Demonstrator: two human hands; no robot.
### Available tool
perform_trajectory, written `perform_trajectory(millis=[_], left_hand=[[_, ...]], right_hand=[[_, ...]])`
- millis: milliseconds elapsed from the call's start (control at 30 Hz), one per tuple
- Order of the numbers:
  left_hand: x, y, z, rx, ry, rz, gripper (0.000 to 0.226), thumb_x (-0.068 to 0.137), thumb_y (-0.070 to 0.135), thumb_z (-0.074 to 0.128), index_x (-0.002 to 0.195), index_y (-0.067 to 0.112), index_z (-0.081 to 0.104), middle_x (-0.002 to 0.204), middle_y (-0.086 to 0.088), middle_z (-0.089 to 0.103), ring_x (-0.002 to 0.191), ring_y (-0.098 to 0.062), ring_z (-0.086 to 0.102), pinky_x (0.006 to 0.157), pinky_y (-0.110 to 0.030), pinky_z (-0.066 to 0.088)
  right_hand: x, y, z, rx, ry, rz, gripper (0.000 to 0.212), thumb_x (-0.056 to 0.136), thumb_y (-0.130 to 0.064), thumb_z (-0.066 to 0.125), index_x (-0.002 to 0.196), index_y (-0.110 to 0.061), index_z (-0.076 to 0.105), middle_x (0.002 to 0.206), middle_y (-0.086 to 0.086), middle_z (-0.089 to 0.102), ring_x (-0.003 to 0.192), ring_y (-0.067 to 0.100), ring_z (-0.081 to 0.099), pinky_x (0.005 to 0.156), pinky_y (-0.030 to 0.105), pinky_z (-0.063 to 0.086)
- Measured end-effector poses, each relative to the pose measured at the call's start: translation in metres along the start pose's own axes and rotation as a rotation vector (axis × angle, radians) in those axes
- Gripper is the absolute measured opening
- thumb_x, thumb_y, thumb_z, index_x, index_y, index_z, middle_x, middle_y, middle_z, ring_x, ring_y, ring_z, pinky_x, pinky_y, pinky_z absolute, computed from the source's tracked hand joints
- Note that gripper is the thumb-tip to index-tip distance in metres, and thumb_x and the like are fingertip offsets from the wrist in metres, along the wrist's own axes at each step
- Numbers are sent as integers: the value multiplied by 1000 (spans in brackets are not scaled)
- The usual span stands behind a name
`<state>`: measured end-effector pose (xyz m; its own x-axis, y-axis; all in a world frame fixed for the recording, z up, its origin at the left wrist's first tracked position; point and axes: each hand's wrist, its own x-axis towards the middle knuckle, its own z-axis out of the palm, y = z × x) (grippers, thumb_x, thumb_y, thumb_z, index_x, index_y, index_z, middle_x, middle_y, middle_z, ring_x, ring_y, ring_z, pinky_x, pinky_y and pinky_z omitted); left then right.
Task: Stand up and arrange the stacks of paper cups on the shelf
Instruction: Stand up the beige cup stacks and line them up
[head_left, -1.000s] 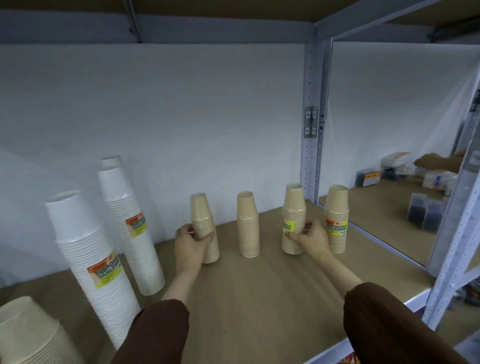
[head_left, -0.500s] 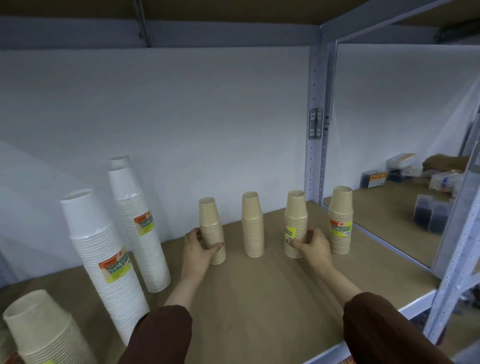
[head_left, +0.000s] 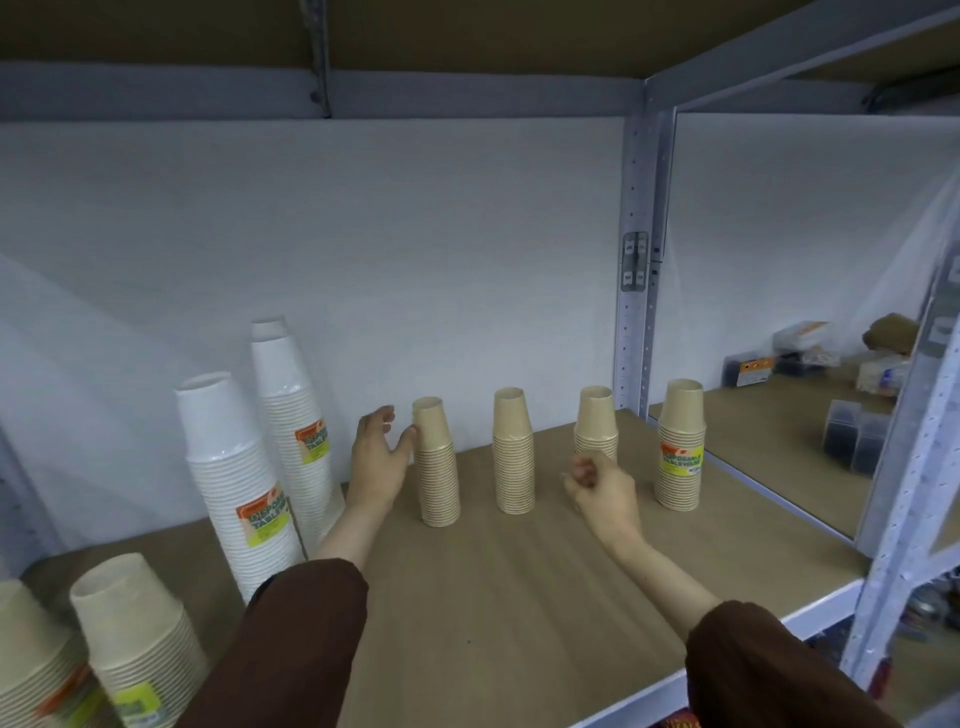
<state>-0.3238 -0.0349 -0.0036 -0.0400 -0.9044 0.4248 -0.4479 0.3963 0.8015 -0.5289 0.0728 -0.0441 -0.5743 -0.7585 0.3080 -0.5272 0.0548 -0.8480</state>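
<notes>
Several small brown cup stacks stand upright in a row on the wooden shelf: a leftmost stack, a second stack, a third stack and a labelled rightmost stack. My left hand is open, its thumb just touching the leftmost stack's left side. In front of the third stack and off it, my right hand has its fingers curled in and holds nothing. Two tall white cup stacks stand at the left. Wider brown stacks sit at the near left corner.
A grey metal upright divides this bay from the right bay, where small boxes and packets lie. A front post stands at the right. The white back wall is close behind the row.
Both hands have let go: the left has opened and lifted beside the leftmost stack, the right has drawn back from the third stack and curled shut. The view has shifted slightly.
</notes>
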Motion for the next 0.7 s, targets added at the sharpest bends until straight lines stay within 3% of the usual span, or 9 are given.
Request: perform_trajectory(millis=[133,200,300,467,700], left_hand=[[14,14,-11,133,-68,182,37,92,8,49,129,5,48,138,-13,45,126,-27,45,106,-34,37],[20,18,-15,233,-144,267,35,92,4,46,127,5,50,139,-12,45,129,-26,43,109,-31,32],[30,20,-18,369,-273,315,35,92,1,44,126,5,53,138,-12,47,129,-26,43,110,-30,30],[36,22,-21,464,-350,316,32,93,1,44,121,5,58,134,-11,52,122,-26,49,104,-29,36],[32,36,-16,540,-332,329,28,92,19,51,113,4,61,119,-13,58,111,-25,52,93,-30,40]], right_hand=[[24,-44,7,-45,-25,-238,33,86,-6,56,119,-2,56,114,16,58,97,21,56,86,23,41],[41,-61,8,-123,-40,-324,36,89,-10,53,124,-5,53,126,14,53,105,21,55,85,20,38],[63,-75,9,-295,-150,-386,37,91,-13,50,128,-9,51,135,10,48,120,24,49,94,27,40],[77,-80,6,-438,-333,-402,33,90,-8,51,122,-9,59,130,11,54,118,25,51,97,28,38],[72,-86,14,-598,-255,-421,31,90,-18,51,112,2,59,118,18,53,111,30,51,92,32,40]])
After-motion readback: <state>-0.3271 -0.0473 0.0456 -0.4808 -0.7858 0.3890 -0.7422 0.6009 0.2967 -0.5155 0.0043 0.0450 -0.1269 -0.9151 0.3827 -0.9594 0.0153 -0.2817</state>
